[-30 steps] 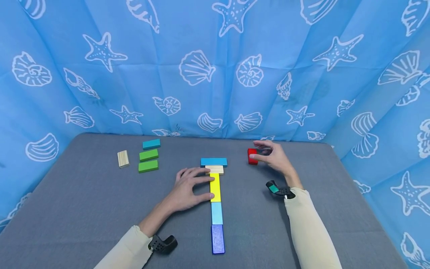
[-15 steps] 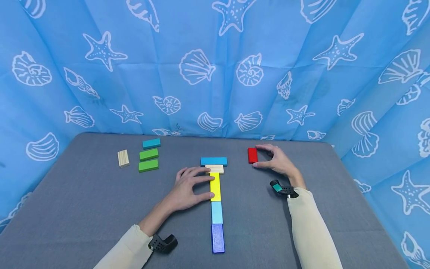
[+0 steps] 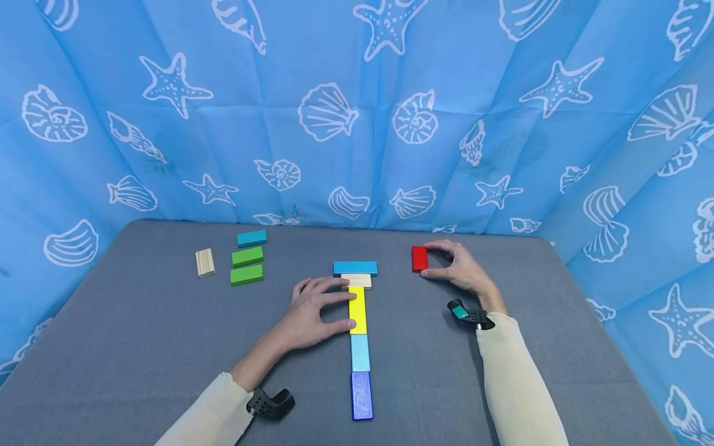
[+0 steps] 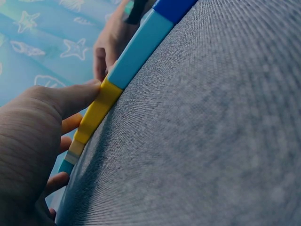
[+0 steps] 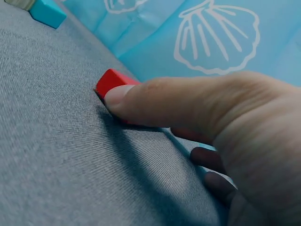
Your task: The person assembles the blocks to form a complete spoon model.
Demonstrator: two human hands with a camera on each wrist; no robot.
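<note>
Grey tabletop (image 3: 446,371) under blocks (image 3: 360,353), blue curtain (image 3: 368,155).

My head view is evenly bright; both wrist views look dimmer, my right hand (image 5: 211,113) shadowing the surface (image 5: 51,141) below.

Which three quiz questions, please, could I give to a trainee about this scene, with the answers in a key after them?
1. Which block does the right hand touch?
A. a natural-wood block
B. the red block
C. a teal block

2. True or false: the light-blue block lies between the yellow block and the dark-blue block.

3. How many green blocks lie on the grey tabletop?

Key: 1. B; 2. True; 3. Two.
</note>
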